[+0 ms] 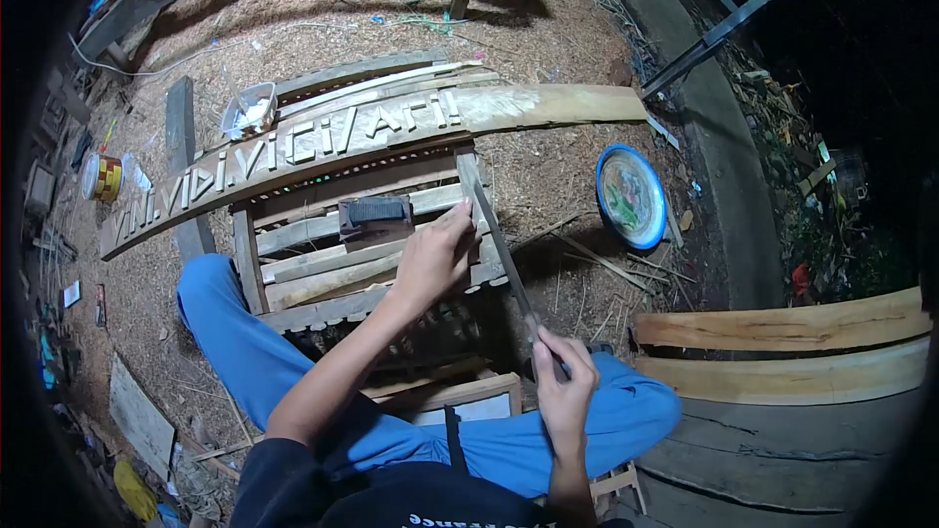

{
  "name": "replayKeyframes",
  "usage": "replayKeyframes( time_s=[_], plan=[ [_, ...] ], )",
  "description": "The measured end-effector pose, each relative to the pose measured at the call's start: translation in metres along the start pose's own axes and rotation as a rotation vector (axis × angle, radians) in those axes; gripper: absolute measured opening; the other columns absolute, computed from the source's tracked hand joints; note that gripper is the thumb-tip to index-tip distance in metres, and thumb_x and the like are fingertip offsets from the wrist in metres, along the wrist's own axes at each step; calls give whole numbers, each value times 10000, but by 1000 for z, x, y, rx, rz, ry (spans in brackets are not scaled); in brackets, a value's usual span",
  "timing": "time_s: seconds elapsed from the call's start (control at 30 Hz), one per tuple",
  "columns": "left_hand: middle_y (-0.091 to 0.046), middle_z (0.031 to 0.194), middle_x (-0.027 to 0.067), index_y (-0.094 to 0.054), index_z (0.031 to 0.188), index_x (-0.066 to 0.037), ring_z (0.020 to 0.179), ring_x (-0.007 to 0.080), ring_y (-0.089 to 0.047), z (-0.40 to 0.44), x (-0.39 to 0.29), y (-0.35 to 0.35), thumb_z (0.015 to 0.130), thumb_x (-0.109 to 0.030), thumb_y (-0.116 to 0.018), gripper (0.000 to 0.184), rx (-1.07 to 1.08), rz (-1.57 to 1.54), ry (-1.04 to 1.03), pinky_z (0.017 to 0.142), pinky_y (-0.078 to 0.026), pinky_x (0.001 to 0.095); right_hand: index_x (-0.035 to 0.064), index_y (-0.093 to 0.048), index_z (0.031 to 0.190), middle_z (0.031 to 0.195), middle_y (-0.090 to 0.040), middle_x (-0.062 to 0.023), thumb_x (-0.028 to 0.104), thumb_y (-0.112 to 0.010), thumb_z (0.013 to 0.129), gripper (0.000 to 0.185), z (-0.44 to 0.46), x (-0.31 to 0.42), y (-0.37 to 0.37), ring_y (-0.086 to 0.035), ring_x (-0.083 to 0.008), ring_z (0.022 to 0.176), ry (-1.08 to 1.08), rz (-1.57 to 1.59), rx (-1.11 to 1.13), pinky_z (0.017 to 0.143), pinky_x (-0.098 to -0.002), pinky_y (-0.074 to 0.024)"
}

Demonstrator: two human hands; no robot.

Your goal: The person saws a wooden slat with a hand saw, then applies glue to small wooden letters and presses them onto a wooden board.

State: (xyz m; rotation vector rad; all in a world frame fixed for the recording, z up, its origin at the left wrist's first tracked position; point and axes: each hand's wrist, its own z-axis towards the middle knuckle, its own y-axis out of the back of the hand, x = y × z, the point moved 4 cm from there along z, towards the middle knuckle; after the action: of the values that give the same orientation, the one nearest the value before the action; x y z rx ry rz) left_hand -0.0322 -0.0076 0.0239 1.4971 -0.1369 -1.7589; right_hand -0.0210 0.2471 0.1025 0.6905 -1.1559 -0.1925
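Note:
My right hand (567,381) is closed around the handle end of a long, narrow dark blade (504,249). The blade slants up and away to the left, its far end over the corner of a slatted wooden stand (411,176). My left hand (437,252) has its fingers curled together close beside the blade's upper part; what they pinch is hidden. Left of that hand, a dark rectangular block (377,210), resembling a sharpening stone, sits on a wooden base upon the slats. Behind lies a long board (548,106) with raised carved letters.
A clear plastic tub (250,110) stands behind the lettered board. To the right, a blue-rimmed round basin (631,198) rests on the shaving-covered ground. Two pale planks (782,372) lie at the right, and a yellow-red can (102,178) stands at the left.

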Motion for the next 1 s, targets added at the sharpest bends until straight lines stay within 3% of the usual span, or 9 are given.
replayKeyframes(
  time_s=[0.1,0.2,0.27,0.37,0.47,0.57,0.8,0.87,1.0],
  plan=[
    [-624,1404,245,-608,1317,5,1165,443,-653,1,1,-2,903,-105,-705,440,11,-15,-26,943,-570,501,5,-771,1170,1057,-743,-168,22,-725,958,218,26,-7,-27,-734,-279,968,13,14,23,856,-346,-562],
    [-627,1398,246,-592,1348,25,1152,443,-657,-3,2,3,917,-129,-713,473,-38,40,-57,939,-561,504,3,-772,1165,1052,-743,-171,22,-734,951,218,18,0,-16,-734,-287,964,-45,0,51,855,-354,-564],
    [-624,1405,246,-582,1370,34,1173,442,-652,-1,1,1,910,-132,-718,508,36,5,-9,964,-559,495,-1,-770,1165,1046,-742,-176,11,-736,944,224,5,-1,-4,-736,-291,971,-34,-26,41,860,-359,-566],
    [-606,1430,246,-542,1422,30,1203,435,-639,-1,6,-3,874,-100,-721,591,61,-4,-9,973,-557,486,-7,-769,1147,1038,-741,-174,-7,-735,935,214,5,3,-11,-733,-289,956,43,-28,-1,854,-358,-565],
    [-583,1460,247,-499,1465,29,1218,428,-632,-2,5,-2,840,-68,-727,672,73,5,-32,982,-554,478,-14,-763,1151,1019,-734,-167,8,-724,950,207,31,1,-32,-722,-283,938,-13,22,16,841,-355,-557],
    [-588,1449,253,-488,1478,33,1208,433,-637,-3,6,-2,812,-39,-721,709,58,45,-57,977,-554,475,-28,-767,1151,975,-737,-134,-7,-720,949,208,14,-2,-14,-706,-205,901,-46,28,14,820,-316,-544],
    [-614,1398,265,-465,1496,32,1185,439,-641,-4,5,-4,794,-30,-720,750,61,25,-50,963,-546,489,-24,-772,1128,957,-737,-129,-3,-724,943,192,25,-2,-13,-695,-190,896,-74,29,27,813,-319,-532],
    [-616,1394,269,-467,1490,33,1177,440,-644,-3,5,-1,814,-39,-725,727,75,14,-30,959,-548,492,-25,-770,1124,951,-733,-129,-1,-725,942,190,28,6,-18,-690,-186,887,11,37,18,804,-320,-527],
    [-625,1380,264,-480,1473,35,1164,444,-647,1,7,-3,844,-63,-729,684,4,26,-58,939,-553,494,-32,-767,1137,942,-722,-133,10,-730,944,201,0,-9,3,-683,-183,858,-56,47,15,783,-308,-530]
  ],
)
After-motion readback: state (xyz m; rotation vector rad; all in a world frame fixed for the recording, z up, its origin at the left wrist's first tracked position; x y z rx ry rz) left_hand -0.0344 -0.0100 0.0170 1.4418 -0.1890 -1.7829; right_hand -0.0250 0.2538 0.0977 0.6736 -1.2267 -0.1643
